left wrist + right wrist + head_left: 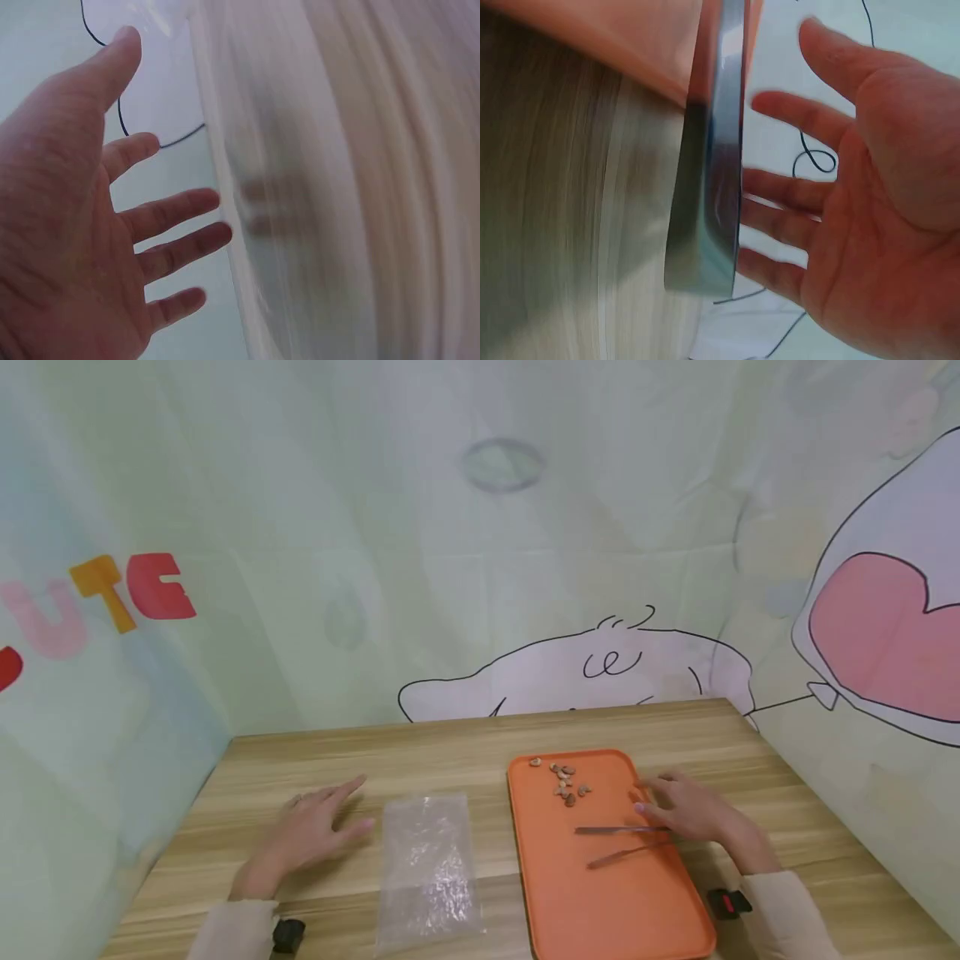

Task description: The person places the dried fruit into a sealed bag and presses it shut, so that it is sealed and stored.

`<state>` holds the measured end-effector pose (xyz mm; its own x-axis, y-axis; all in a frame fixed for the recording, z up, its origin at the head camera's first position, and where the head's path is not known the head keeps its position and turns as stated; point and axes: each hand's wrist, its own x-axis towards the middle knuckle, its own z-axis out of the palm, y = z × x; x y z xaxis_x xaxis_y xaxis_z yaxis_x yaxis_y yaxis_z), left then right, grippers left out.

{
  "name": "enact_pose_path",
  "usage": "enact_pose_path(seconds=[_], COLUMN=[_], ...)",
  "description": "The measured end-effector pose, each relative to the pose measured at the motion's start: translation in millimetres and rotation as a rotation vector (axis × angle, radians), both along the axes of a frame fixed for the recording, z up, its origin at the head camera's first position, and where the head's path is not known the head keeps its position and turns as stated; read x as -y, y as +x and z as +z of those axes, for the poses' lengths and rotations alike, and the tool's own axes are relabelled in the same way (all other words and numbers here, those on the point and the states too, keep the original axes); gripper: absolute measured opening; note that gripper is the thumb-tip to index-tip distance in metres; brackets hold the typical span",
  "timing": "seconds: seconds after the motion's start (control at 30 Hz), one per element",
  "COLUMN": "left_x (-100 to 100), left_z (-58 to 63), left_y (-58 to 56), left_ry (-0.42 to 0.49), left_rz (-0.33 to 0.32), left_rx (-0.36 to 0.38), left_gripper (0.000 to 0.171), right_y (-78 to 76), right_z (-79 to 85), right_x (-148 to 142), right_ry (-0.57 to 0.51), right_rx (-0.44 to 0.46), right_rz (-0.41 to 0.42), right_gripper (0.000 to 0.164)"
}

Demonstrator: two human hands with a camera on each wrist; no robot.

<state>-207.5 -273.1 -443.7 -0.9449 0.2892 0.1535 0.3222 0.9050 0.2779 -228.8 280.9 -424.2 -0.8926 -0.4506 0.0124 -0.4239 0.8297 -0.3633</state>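
Note:
My left hand is held over the table to the left of a clear plastic bag, fingers spread and holding nothing. The bag lies flat on the wood. To its right is an orange tray. Metal tongs lie across the tray's right side, with their tips apart and pointing left. My right hand is by the tray's right rim, close to the bent end of the tongs. Its fingers are extended and do not grip them. Several small brown and pale pieces, perhaps nuts or shells, are scattered at the tray's far end.
The wood-grain table ends at a printed cloth backdrop behind it and at both sides. Black devices are strapped at the left wrist and the right wrist.

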Motion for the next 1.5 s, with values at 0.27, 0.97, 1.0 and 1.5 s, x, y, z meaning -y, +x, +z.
enact_pose_path(seconds=[0.27, 0.97, 1.0, 1.5], left_x=[-27.0, -36.1, -35.7, -44.2], left_z=[-0.4, 4.7, 5.8, 45.4], left_y=[-13.6, -20.3, -19.8, -15.3], left_ry=[0.192, 0.359, 0.368, 0.443], left_rz=[-0.153, -0.223, -0.225, -0.331], left_rx=[0.154, 0.318, 0.321, 0.180], left_gripper=[0.071, 0.032, 0.028, 0.010], right_y=[5.6, -13.7, -13.9, -9.6], right_z=[-7.6, 11.9, 10.6, -1.0], right_x=[-16.0, -16.5, -16.7, -10.5], right_ry=[-0.064, -0.112, -0.097, 0.040], right_rx=[0.059, 0.006, -0.004, -0.160], right_rz=[0.208, 0.027, 0.017, -0.147], right_gripper=[0.040, 0.018, 0.017, 0.007])
